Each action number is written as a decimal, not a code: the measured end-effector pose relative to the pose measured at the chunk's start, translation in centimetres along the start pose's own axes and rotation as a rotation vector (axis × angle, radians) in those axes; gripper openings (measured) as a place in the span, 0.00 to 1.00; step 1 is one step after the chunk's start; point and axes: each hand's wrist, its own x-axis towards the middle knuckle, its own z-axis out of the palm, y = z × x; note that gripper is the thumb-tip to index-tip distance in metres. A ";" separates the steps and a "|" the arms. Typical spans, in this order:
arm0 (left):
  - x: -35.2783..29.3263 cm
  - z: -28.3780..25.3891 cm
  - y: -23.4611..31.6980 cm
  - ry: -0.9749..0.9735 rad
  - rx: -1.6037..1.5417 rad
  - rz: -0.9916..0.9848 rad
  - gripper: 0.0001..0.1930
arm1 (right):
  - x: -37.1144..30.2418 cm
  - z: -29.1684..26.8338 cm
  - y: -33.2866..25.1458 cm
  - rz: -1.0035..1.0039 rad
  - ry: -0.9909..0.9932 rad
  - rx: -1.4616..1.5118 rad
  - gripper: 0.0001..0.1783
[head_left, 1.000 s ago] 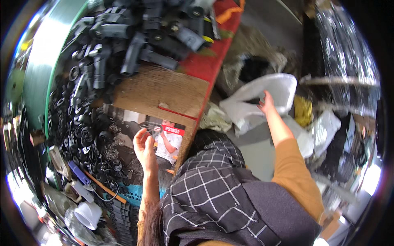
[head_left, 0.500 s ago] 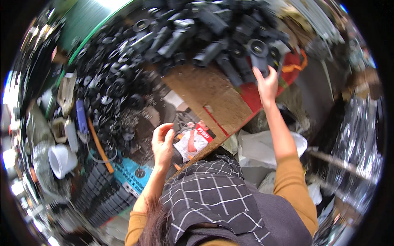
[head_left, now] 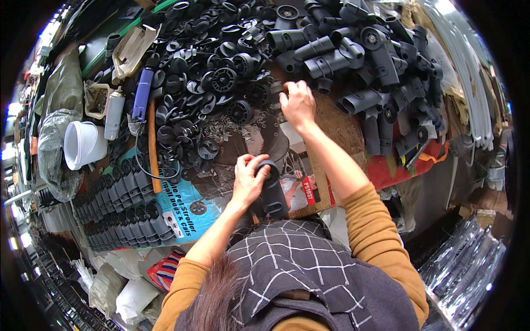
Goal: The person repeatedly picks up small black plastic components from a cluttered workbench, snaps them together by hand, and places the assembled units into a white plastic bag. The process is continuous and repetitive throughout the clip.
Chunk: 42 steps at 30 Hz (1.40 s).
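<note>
Near the front edge of the table, my left hand grips a dark grey plastic tube fitting by its round end. The tube part points toward my apron. My right hand reaches forward over the table, fingers bent and apart, with nothing visible in them. It is at the right border of a heap of black plastic caps and wheels. Small metal parts lie scattered left of it. Beyond it, to the right, similar grey tube fittings are piled up.
Rows of grey fittings stand at the left on a blue printed sheet. Around them are an orange stick, a purple-handled tool, a spray can and a white bucket. Red cloth covers the right corner.
My right hand has moved left from the fittings pile to beside the black caps. A fitting like the one it was touching is now in my left hand, which was empty. The view has shifted.
</note>
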 end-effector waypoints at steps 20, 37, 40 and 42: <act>-0.3 -3.0 4.1 -0.076 -0.974 -0.342 0.15 | -13.3 -10.3 -4.8 0.672 -0.529 1.346 0.13; -1.5 -2.3 1.0 -0.049 -0.115 -0.224 0.22 | -17.3 -7.2 -3.6 0.105 -0.450 0.092 0.14; -1.6 -1.6 0.2 -0.143 -0.298 -0.193 0.26 | -17.4 -6.3 -3.1 0.235 -0.476 0.553 0.16; -1.8 -1.3 -0.2 -0.131 -0.287 -0.159 0.24 | -17.3 -5.9 -2.6 0.248 -0.540 0.585 0.18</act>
